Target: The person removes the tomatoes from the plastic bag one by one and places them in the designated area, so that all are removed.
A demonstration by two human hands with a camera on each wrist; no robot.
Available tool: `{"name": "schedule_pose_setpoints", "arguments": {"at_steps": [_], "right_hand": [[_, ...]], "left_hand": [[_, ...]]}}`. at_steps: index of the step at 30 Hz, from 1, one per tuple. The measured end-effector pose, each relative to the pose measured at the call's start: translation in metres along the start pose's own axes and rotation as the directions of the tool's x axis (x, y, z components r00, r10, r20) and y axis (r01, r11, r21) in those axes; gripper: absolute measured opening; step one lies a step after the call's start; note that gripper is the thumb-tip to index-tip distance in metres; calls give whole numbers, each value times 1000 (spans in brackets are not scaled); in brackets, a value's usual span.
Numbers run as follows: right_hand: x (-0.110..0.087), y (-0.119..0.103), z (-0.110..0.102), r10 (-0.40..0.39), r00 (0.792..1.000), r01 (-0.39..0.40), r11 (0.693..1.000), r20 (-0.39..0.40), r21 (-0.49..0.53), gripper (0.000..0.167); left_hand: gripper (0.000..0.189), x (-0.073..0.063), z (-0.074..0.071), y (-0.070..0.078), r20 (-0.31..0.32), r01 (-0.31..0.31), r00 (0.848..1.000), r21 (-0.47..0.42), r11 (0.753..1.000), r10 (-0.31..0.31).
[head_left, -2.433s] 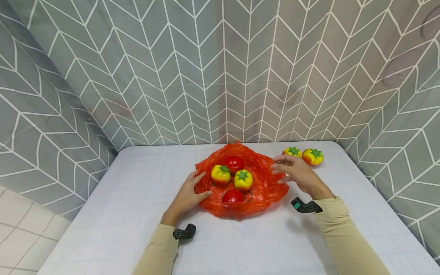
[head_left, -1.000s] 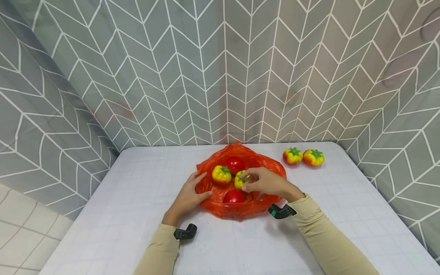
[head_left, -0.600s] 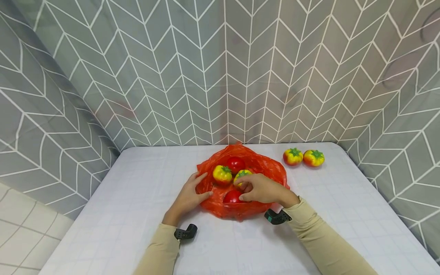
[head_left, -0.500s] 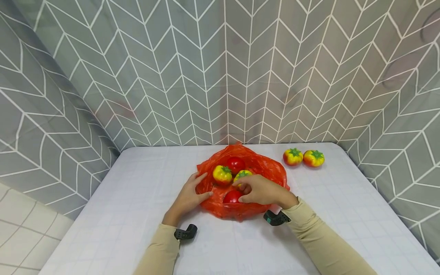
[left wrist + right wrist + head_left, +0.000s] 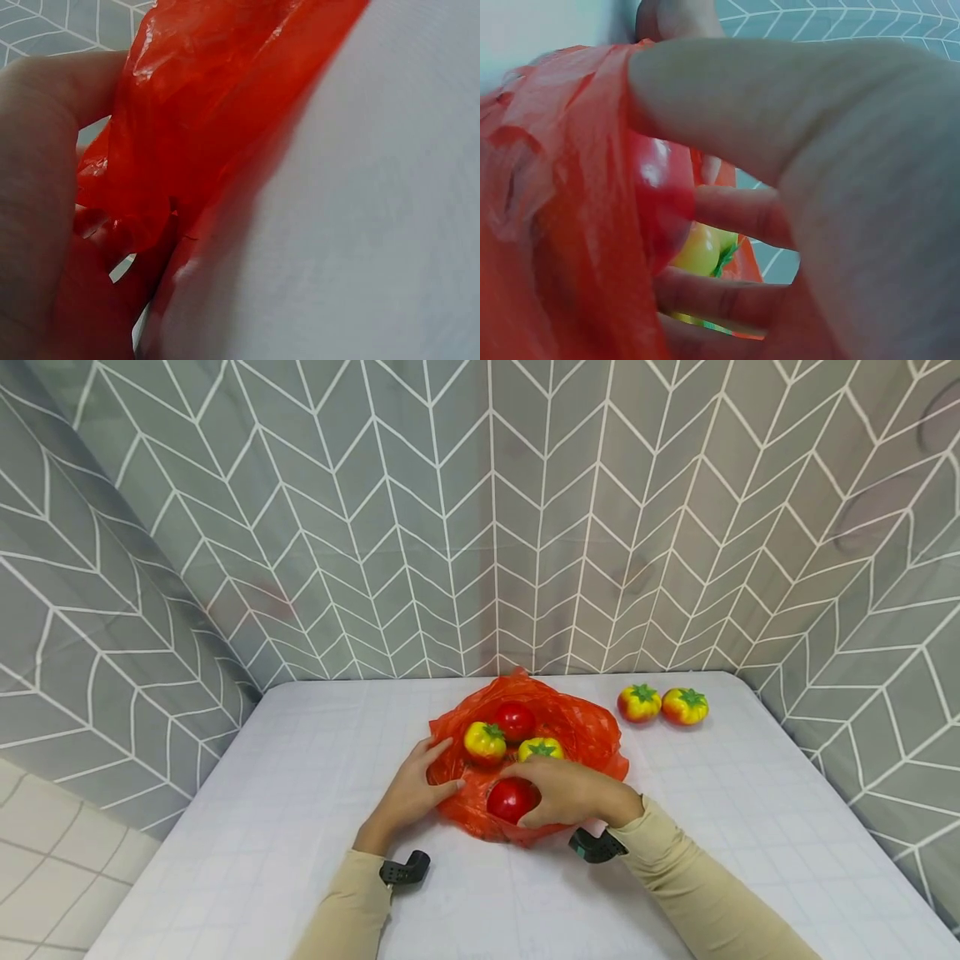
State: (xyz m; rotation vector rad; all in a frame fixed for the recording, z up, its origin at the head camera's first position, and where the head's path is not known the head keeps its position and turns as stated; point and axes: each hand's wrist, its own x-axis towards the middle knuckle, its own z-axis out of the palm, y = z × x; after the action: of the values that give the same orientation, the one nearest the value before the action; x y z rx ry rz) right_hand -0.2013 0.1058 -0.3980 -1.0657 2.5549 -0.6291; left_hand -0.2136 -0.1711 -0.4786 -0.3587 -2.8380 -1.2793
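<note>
An open red plastic bag (image 5: 585, 722) lies on the table with fruit inside. My right hand (image 5: 573, 789) reaches in from the right, fingers and thumb curved round a glossy, round red fruit (image 5: 512, 800) near the front rim. In the right wrist view that red fruit (image 5: 660, 199) shows between the thumb and fingers. Behind it sit another red fruit (image 5: 515, 720) and two ribbed yellow-and-red fruits with green tops, one left (image 5: 485, 742) and one right (image 5: 542, 748). My left hand (image 5: 408, 789) rests spread at the bag's left rim; thin red film (image 5: 187, 112) covers some fingers.
Two more ribbed yellow-and-red fruits, a left one (image 5: 639, 702) and a right one (image 5: 684, 706), stand side by side at the back right. A white cloth covers the table (image 5: 330, 743). Grey patterned curtains (image 5: 480, 527) close in the back and both sides.
My right hand has moved left from the bag's right rim, over the right yellow-and-red fruit, down to the front red fruit. That red fruit now shows more fully. The left hand stays put.
</note>
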Motion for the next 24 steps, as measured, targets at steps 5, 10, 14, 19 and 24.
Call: {"name": "schedule_pose_setpoints", "arguments": {"at_steps": [5,10,14,19,24], "right_hand": [[-2,-1,5,41,999,-41,999,-4,-9,64],[-4,-4,8,44,999,-45,998,-18,-35,72],[-4,-5,9,36,999,-37,998,-23,-44,74],[-5,-6,11,53,999,-53,998,2,-20,78],[-7,-7,11,70,997,-71,997,21,22,78]], "left_hand": [[75,-1,1,0,5,15,1000,4,1000,-15],[76,-2,0,0,7,26,1000,0,1000,-26],[76,-1,-1,1,4,30,1000,-10,1000,-30],[77,-1,-1,2,9,50,999,-9,999,-50],[78,0,0,2,8,62,998,-8,998,-62]]}}
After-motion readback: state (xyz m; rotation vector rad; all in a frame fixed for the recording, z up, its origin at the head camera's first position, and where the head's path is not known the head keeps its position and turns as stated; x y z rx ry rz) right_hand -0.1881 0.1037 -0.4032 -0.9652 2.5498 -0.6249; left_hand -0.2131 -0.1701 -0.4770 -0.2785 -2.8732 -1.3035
